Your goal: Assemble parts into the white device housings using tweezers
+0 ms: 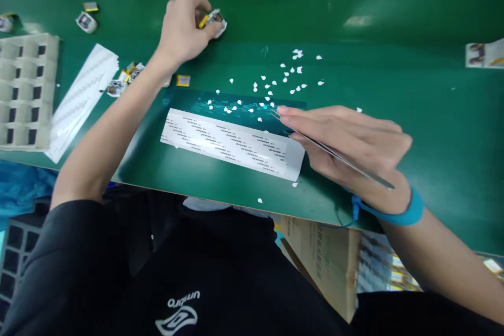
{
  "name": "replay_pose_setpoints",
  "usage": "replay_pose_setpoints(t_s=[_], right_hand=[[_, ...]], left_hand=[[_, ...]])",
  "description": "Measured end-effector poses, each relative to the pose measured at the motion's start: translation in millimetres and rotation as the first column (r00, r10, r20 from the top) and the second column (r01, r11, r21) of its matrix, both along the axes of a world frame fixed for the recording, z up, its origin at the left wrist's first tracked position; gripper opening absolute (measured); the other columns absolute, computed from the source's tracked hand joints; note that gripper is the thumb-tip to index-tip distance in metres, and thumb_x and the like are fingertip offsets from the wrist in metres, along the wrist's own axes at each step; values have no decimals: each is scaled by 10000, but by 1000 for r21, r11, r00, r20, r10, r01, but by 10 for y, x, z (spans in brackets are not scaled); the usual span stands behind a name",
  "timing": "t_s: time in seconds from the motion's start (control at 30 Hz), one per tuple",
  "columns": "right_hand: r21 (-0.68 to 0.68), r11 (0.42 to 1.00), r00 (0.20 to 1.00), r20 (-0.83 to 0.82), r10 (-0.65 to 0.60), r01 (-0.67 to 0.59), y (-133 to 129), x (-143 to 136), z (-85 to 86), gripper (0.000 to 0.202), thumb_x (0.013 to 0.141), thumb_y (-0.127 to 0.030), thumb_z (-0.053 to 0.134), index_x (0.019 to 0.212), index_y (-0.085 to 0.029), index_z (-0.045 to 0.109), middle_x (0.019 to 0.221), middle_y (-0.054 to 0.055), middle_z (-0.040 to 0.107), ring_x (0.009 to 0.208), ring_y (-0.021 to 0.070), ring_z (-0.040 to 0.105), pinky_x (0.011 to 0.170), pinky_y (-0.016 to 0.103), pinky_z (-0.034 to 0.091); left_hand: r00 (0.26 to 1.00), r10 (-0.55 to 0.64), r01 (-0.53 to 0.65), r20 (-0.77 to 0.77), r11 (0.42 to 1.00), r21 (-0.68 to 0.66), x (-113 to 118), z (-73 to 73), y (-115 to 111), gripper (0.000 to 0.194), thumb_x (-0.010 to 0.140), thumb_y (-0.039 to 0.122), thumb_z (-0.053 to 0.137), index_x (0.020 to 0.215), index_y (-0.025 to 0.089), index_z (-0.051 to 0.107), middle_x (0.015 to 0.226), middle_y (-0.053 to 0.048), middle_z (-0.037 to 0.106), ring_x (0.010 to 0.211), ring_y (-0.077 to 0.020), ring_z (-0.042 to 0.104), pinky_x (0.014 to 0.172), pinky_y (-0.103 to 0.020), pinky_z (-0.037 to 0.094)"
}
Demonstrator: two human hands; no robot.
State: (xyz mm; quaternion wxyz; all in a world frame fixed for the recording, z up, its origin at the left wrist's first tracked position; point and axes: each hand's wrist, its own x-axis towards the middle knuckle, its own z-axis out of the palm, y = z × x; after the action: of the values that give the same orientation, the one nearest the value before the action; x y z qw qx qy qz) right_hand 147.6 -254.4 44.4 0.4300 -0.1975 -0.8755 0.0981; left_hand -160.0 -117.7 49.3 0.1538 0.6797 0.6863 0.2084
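My left hand (185, 26) grips a small white device (217, 21) with a yellow part at the upper middle of the green table. Steel tweezers (346, 161) are held in my right hand (346, 142), which wears a blue wrist strap. Their tips are close to small white round stickers (272, 104) scattered on the table and on a clear bluish strip (236, 103). Just below that strip lies a white printed sheet (232, 142), with my right fingertips above its right end.
A pale compartment tray (55, 89) stands at the left, beside more white sheets (84, 100). Several small devices (117, 87) and a yellow-edged battery (183, 81) lie nearby. At the far right is another white piece (478, 55). A cardboard box (318, 257) is below the table edge.
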Motion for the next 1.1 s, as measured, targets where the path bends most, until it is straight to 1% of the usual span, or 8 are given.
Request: replay_pose_setpoints(t_s=[0.07,0.17,0.3,0.43,0.67,0.83,1.0,1.1], right_hand=[[10,1000,1000,5,-10,10,12,3,2,555,981,-55,748,1490,-263,667,1236,50,825,1068,276,832,842,415,734],[54,998,999,8,-34,33,32,21,18,582,946,-43,787,1482,-244,681,1215,55,830,1038,280,837,786,391,745],[133,991,999,13,-31,29,50,37,42,536,892,-27,847,1403,-137,730,1198,111,827,1011,280,840,782,354,748],[183,982,998,25,-60,54,69,36,46,509,904,-60,856,1388,-167,737,1190,85,827,971,274,847,765,348,749],[239,966,994,37,-106,94,94,37,7,337,939,-71,819,1241,-213,772,1072,24,853,918,261,851,614,317,719],[229,968,993,23,-114,106,96,34,15,367,932,-47,808,1255,-214,753,1077,47,855,884,245,848,603,301,694],[-53,992,980,-159,-123,116,103,-19,-67,227,1032,-73,607,1123,-243,726,1022,69,850,916,222,833,734,322,682],[-306,948,941,-288,-180,88,106,-43,-161,147,1104,-231,555,1073,-254,697,814,16,749,702,169,754,642,306,619]], left_hand=[[994,-12,12,-109,1000,2,-275,139,107,266,1019,269,756,1256,262,638,1274,58,667,1254,-172,498,1335,-510,392],[980,-111,106,-167,994,-41,-699,327,-90,295,954,110,758,1226,211,704,1378,7,671,1395,-271,448,1358,-586,290],[941,-337,320,-35,918,-234,-1172,375,-523,572,719,304,967,1253,229,773,1369,8,729,1442,-352,401,1375,-612,234],[943,-324,306,-75,934,-186,-1269,259,-717,401,786,428,936,1118,308,745,1193,-3,714,1330,-328,430,1307,-603,317],[908,-293,318,-300,947,36,-971,389,-753,120,1096,421,624,1111,320,687,1033,-18,605,970,-202,531,1040,-546,565],[954,-270,227,130,934,275,-634,374,-693,322,960,573,826,992,281,694,979,91,700,910,-91,638,965,-356,707],[509,-232,306,829,949,78,151,101,-860,591,758,747,907,897,262,599,812,29,764,836,-229,807,843,-476,737],[457,-65,375,887,918,-126,595,66,-1090,503,791,645,931,836,227,654,754,7,718,731,-222,812,700,-369,696]])
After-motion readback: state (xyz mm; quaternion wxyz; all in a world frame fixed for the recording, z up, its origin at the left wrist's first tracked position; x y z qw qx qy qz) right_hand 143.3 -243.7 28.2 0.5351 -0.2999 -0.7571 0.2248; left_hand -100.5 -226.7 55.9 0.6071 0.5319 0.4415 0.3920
